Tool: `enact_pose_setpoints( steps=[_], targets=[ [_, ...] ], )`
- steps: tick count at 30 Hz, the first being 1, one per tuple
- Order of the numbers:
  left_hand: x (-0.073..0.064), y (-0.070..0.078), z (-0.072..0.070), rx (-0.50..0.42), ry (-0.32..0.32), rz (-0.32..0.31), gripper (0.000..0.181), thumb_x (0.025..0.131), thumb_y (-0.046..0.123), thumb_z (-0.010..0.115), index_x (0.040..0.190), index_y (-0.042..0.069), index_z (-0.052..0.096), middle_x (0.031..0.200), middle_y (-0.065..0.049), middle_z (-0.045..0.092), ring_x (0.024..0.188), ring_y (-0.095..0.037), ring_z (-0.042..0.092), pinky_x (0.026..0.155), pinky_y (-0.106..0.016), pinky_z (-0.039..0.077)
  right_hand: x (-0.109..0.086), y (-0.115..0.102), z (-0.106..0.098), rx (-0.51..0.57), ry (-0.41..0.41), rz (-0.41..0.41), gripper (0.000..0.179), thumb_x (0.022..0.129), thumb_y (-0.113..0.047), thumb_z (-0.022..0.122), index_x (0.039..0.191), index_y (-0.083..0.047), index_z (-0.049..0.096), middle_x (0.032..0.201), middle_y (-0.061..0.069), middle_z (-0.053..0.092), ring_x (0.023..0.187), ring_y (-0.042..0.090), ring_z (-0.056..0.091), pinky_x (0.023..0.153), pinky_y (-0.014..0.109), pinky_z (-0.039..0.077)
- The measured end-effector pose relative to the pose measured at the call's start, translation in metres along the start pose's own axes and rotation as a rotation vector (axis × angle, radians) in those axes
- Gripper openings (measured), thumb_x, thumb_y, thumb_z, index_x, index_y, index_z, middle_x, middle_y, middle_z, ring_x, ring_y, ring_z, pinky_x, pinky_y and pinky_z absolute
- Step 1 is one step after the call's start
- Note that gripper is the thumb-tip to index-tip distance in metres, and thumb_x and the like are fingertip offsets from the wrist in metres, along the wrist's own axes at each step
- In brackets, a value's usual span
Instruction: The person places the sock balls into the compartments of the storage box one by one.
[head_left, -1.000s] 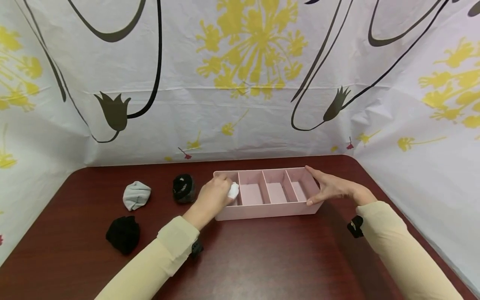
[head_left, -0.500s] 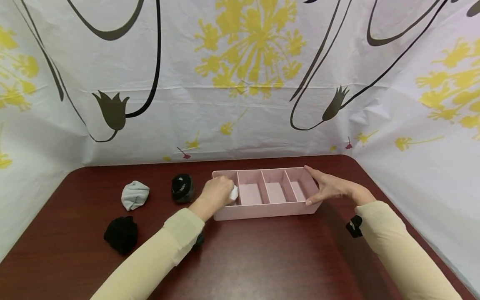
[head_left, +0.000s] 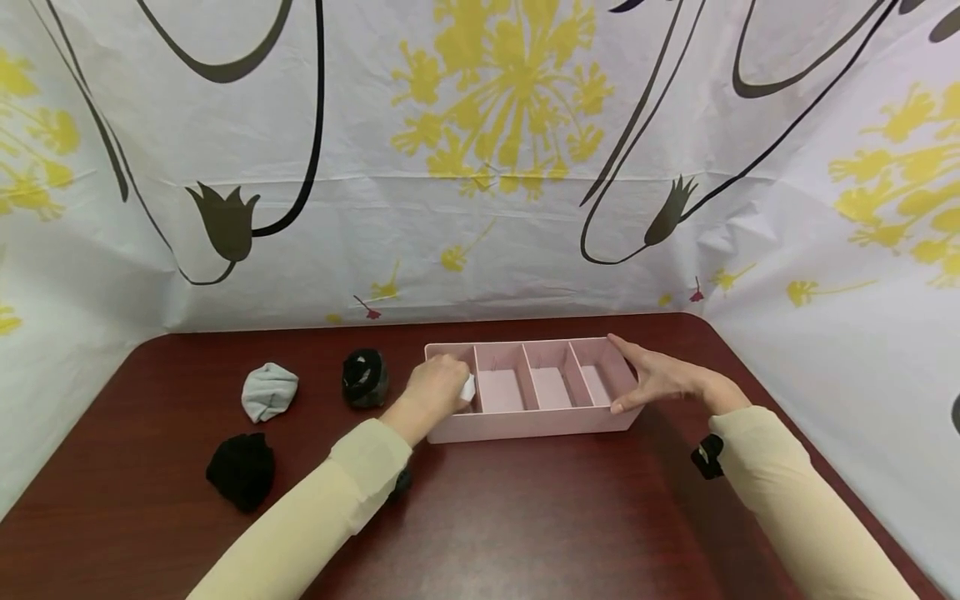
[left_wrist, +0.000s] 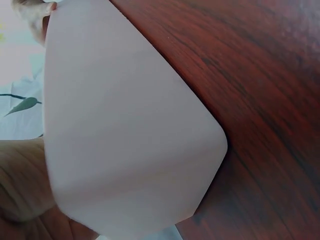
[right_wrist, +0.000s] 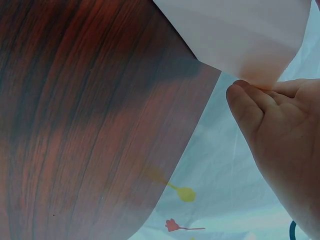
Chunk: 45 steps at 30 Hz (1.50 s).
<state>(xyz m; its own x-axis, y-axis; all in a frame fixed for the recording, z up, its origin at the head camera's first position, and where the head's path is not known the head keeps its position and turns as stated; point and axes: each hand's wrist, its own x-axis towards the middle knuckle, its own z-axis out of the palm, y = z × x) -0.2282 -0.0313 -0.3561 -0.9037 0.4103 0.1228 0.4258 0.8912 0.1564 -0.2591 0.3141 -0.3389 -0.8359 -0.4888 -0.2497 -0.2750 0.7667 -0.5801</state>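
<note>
A long pink organizer box (head_left: 528, 424) with four-sided compartments in a row stands on the table. My left hand (head_left: 437, 386) reaches into its leftmost compartment, fingers curled round a balled-up white sock (head_left: 468, 389), mostly hidden by the hand. In the left wrist view the box's outer wall (left_wrist: 130, 115) hides much of that hand (left_wrist: 22, 185). At the box's right end, my right hand (head_left: 663, 375) grips it, thumb at the front corner and fingers at the back one. The right wrist view shows this hand (right_wrist: 290, 125) against the box's corner.
Left of the box lie a dark rolled bundle with grey (head_left: 365, 377), a light grey rolled bundle (head_left: 270, 392) and a black one (head_left: 242, 472). Another dark item (head_left: 401, 485) is partly hidden behind the left forearm. A patterned sheet (head_left: 480, 250) hangs behind the table.
Over the last second my left hand has shifted slightly and now covers more of the white sock in the leftmost compartment. My right hand keeps its hold on the box's end.
</note>
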Motion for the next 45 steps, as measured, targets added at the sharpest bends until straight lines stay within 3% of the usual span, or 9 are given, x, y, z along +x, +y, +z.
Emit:
enact_pose_setpoints(
  steps=[5, 8, 12, 20, 24, 30, 38, 45],
  targets=[
    [-0.009, -0.005, -0.002, -0.075, 0.078, 0.040, 0.030, 0.071, 0.021, 0.082, 0.089, 0.005, 0.063, 0.087, -0.009, 0.064, 0.080, -0.025, 0.063, 0.064, -0.040, 0.053, 0.000, -0.001, -0.001, 0.014, -0.002, -0.011, 0.120, 0.068, -0.028, 0.084, 0.148, 0.005, 0.001, 0.152, 0.031, 0.004, 0.138, 0.047, 0.008, 0.107, 0.064, 0.016],
    [-0.014, -0.009, -0.003, -0.153, 0.131, 0.049, 0.041, 0.072, 0.022, 0.082, 0.104, 0.005, 0.063, 0.102, -0.011, 0.065, 0.088, -0.027, 0.064, 0.071, -0.042, 0.053, 0.000, 0.000, -0.001, 0.023, -0.007, -0.019, 0.120, 0.068, -0.026, 0.084, 0.148, 0.005, 0.000, 0.152, 0.031, 0.003, 0.138, 0.047, 0.008, 0.107, 0.064, 0.016],
    [-0.020, -0.012, -0.005, -0.279, 0.155, 0.030, 0.056, 0.073, 0.023, 0.081, 0.123, 0.008, 0.059, 0.122, -0.012, 0.061, 0.100, -0.029, 0.061, 0.081, -0.044, 0.051, -0.001, 0.000, -0.001, 0.039, -0.015, -0.021, 0.120, 0.068, -0.025, 0.084, 0.148, 0.004, -0.001, 0.152, 0.031, 0.001, 0.138, 0.046, 0.007, 0.106, 0.064, 0.017],
    [-0.037, -0.015, -0.012, -0.474, 0.259, 0.052, 0.065, 0.070, 0.023, 0.083, 0.128, 0.009, 0.056, 0.125, -0.008, 0.058, 0.105, -0.025, 0.059, 0.080, -0.039, 0.051, 0.000, 0.000, -0.001, 0.027, -0.007, -0.023, 0.120, 0.068, -0.026, 0.084, 0.148, 0.005, 0.000, 0.151, 0.032, 0.004, 0.137, 0.046, 0.011, 0.106, 0.062, 0.018],
    [-0.049, -0.018, -0.016, -0.487, 0.260, 0.051, 0.067, 0.072, 0.029, 0.082, 0.131, 0.013, 0.054, 0.123, -0.007, 0.058, 0.108, -0.026, 0.057, 0.086, -0.042, 0.049, -0.001, 0.001, 0.000, 0.027, -0.006, -0.018, 0.121, 0.068, -0.027, 0.084, 0.148, 0.006, 0.000, 0.151, 0.033, 0.004, 0.136, 0.046, 0.012, 0.106, 0.063, 0.018],
    [-0.070, -0.029, -0.020, -0.467, 0.261, 0.007, 0.068, 0.072, 0.035, 0.080, 0.129, 0.008, 0.054, 0.125, -0.007, 0.057, 0.116, -0.024, 0.053, 0.094, -0.044, 0.045, 0.000, 0.001, -0.001, 0.066, -0.014, -0.025, 0.122, 0.068, -0.025, 0.085, 0.148, 0.006, -0.002, 0.151, 0.033, 0.002, 0.136, 0.046, 0.012, 0.106, 0.063, 0.018],
    [-0.105, -0.056, -0.022, -0.502, 0.237, -0.070, 0.070, 0.073, 0.035, 0.080, 0.131, 0.011, 0.051, 0.130, -0.007, 0.054, 0.117, -0.024, 0.052, 0.093, -0.046, 0.046, 0.001, 0.002, 0.000, 0.051, -0.003, -0.033, 0.120, 0.068, -0.023, 0.084, 0.148, 0.006, -0.001, 0.151, 0.033, 0.003, 0.136, 0.045, 0.013, 0.106, 0.062, 0.019],
    [-0.136, -0.082, -0.026, -0.451, 0.261, -0.123, 0.071, 0.072, 0.034, 0.081, 0.131, 0.009, 0.050, 0.127, -0.011, 0.055, 0.117, -0.028, 0.052, 0.090, -0.049, 0.046, 0.001, 0.001, 0.000, 0.042, -0.002, -0.031, 0.120, 0.068, -0.024, 0.084, 0.148, 0.006, -0.001, 0.151, 0.033, 0.004, 0.135, 0.045, 0.016, 0.105, 0.061, 0.020]
  ],
)
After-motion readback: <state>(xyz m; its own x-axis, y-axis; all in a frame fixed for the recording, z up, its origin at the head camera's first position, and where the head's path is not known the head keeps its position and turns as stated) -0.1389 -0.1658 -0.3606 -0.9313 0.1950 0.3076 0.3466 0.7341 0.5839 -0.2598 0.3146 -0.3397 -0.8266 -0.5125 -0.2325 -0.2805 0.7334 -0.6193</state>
